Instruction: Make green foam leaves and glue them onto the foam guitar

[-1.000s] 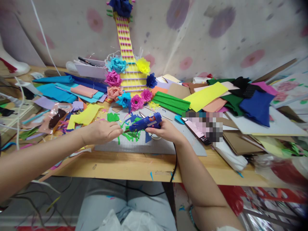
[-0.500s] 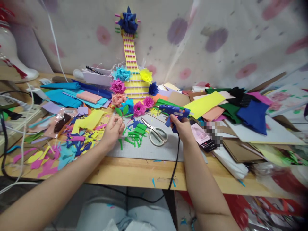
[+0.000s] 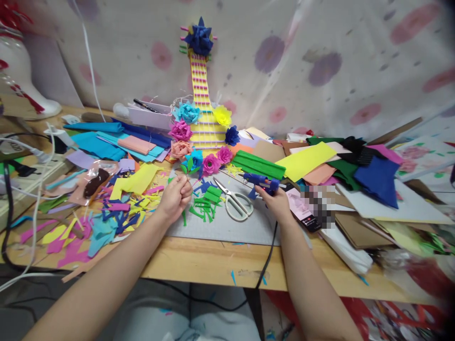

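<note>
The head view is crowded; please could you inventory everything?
Craft guitar: one, yellow, back
Flowers: nine, mixed, on guitar
Scissors: one, grey, on mat
Mat: one, grey, centre
Scraps: many, mixed, across table
Folded paper: several, mixed, back
Phone: one, black, right
Cables: several, mixed, scattered
Table: one, tan, beneath
Backdrop: one, pale, behind
Sprig: one, green, centre
Glue gun: one, blue, right
Left grip: one, bare, holding sprig
Right grip: one, bare, holding glue gun

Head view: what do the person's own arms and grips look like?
The left forearm and right forearm are bare where they show, with no sleeve or watch in sight. The left grip and right grip are ungloved human hands; rings cannot be made out.
</note>
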The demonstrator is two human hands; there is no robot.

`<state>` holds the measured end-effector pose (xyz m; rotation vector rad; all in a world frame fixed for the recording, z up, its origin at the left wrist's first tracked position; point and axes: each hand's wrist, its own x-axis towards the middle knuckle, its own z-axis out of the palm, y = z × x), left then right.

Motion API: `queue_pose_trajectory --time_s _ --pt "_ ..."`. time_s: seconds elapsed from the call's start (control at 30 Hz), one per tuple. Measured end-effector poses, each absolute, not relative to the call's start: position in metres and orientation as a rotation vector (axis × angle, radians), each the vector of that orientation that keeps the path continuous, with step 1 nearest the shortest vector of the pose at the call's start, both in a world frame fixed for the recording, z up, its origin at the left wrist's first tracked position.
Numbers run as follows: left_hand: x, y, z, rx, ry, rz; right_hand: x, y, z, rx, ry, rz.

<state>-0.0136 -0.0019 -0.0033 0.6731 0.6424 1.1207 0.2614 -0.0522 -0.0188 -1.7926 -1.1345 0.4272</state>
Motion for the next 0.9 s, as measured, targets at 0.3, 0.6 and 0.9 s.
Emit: queue_pose_trajectory --time_s 0.3,0.6,0.9 --pt "-0.0122 -0.0021 -0.0023 0.718 0.704 1.116 0.2640 -0.0537 -0.0173 -1.809 -1.082 0.441" --pt "-0.0158 -0.0012 -0.0028 0.744 0.740 1.189 0.2640 -0.0530 -0.0173 -1.808 -1.006 0.580" --pt "-0.0155 -0.0054 0.0010 0.775 0.783 1.213 0.2631 -0.0536 -0.0164 -1.807 -1.003 0.571"
